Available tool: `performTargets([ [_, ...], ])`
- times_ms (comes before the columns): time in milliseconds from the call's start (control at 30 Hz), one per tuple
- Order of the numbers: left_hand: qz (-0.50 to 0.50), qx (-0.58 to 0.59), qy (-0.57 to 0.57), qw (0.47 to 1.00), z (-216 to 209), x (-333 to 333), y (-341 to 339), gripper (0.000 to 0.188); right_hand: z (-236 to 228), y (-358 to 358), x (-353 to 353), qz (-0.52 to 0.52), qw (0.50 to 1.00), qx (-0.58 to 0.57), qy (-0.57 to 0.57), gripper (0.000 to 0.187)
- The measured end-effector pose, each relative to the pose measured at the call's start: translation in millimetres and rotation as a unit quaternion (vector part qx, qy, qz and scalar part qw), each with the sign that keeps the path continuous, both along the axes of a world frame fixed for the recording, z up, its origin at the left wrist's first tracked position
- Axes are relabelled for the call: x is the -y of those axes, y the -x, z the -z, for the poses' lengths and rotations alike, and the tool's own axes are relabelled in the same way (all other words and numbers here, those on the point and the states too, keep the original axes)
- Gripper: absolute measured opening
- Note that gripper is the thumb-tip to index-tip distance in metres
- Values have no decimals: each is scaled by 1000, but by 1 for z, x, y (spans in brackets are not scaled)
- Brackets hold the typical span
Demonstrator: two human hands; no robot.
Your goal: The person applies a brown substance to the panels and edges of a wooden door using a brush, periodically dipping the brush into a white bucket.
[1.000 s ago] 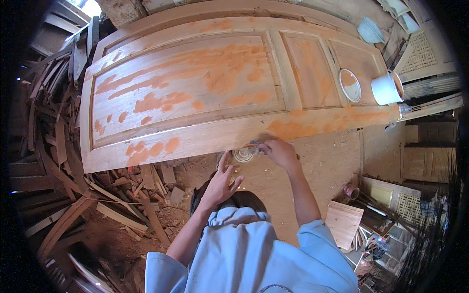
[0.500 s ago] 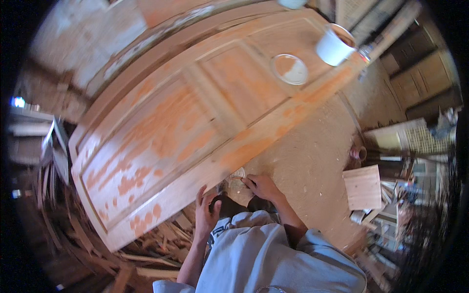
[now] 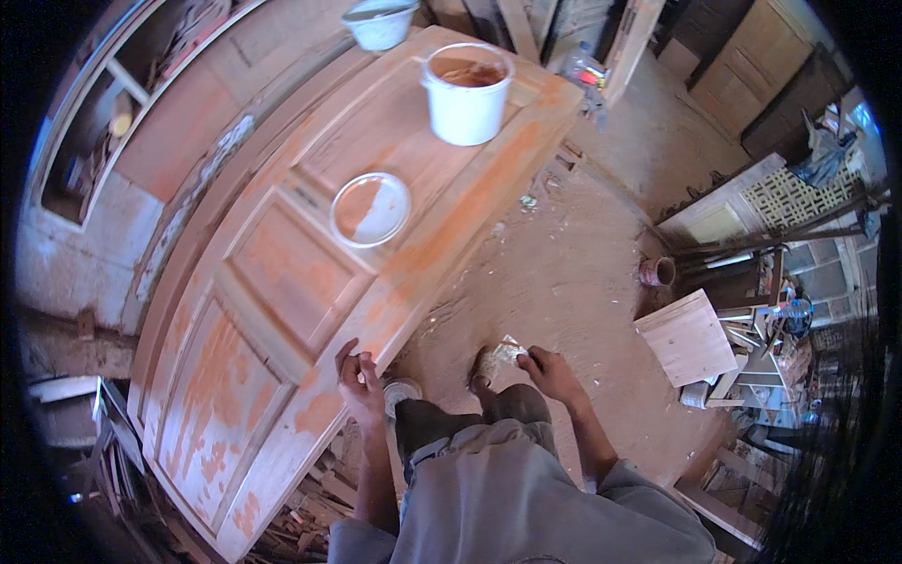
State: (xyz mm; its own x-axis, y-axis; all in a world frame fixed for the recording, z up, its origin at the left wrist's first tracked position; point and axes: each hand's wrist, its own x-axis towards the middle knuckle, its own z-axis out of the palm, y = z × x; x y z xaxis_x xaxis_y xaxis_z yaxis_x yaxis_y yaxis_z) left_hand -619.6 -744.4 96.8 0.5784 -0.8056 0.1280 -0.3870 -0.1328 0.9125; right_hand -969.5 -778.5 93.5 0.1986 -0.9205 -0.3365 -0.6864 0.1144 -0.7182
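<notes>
My right hand (image 3: pixel 554 375) grips a putty knife (image 3: pixel 509 352), its pale, smeared flat blade pointing left over the floor; the fingers cover its handle. By the near edge of a panelled wooden door (image 3: pixel 315 350) is my left hand (image 3: pixel 360 383), its fingers loosely bent and apart, with nothing in them. Orange-brown filler patches mark the door, which lies flat. On its far part stands a white bucket (image 3: pixel 467 115) with brown-orange paste inside. A round white lid (image 3: pixel 387 214), partly coated with the same paste, lies nearer to me.
A pale bucket (image 3: pixel 380 26) stands at the far end beside the door. On the right are a square wooden board (image 3: pixel 686 338), a reddish pot (image 3: pixel 657 272) and piled scrap. Wood offcuts (image 3: pixel 305 515) lie below the door's near edge. Dusty floor (image 3: pixel 564 254) runs between.
My view has swung to the right, and the bucket and lid now appear nearer. My right hand has moved away from the door with the putty knife; my left hand stays by its edge.
</notes>
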Motion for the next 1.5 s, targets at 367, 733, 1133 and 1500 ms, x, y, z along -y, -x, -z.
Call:
performTargets([
  [367, 35, 64, -53, 996, 18, 73, 33, 18, -19, 101, 124, 86, 995, 47, 8, 33],
  [733, -132, 129, -45, 982, 60, 144, 30, 27, -84, 27, 341, -20, 990, 130, 57, 22],
  [1133, -276, 121, -48, 952, 61, 168, 10, 40, -162, -32, 478, -190, 916, -236, 262, 60],
  [1500, -342, 91, -94, 931, 61, 153, 0, 55, -196, -51, 506, -181, 923, -170, 295, 46],
])
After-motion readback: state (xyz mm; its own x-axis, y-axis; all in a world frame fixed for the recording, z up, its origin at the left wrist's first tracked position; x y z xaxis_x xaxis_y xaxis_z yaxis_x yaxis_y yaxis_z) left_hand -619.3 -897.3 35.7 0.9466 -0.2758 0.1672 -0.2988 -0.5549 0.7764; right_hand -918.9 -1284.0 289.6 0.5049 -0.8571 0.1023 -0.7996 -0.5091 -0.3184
